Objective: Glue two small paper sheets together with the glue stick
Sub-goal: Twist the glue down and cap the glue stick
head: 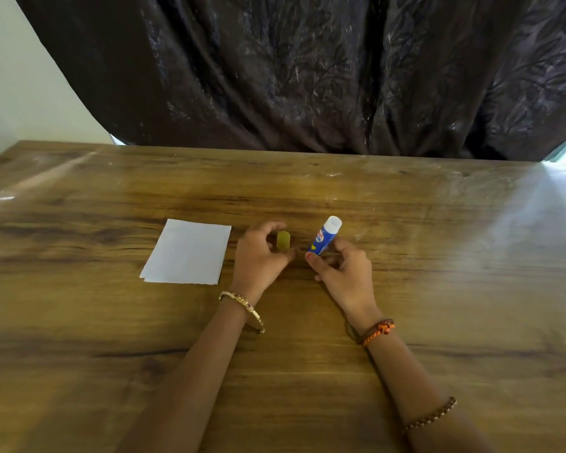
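Right hand (340, 266) gripping uncapped glue stick (324, 236); left hand (262, 253) loosely curled around yellow cap (283, 240) (contact unclear); paper sheets (187, 251) beside, on surface (307, 371).

A single head-worn camera looks forward and down, close over the wooden table (406, 322), facing a dark curtain (307, 76).

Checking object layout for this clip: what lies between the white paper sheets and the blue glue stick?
In the head view, the left hand and the yellowish translucent cap beside its fingers lie between the white paper sheets and the blue glue stick.
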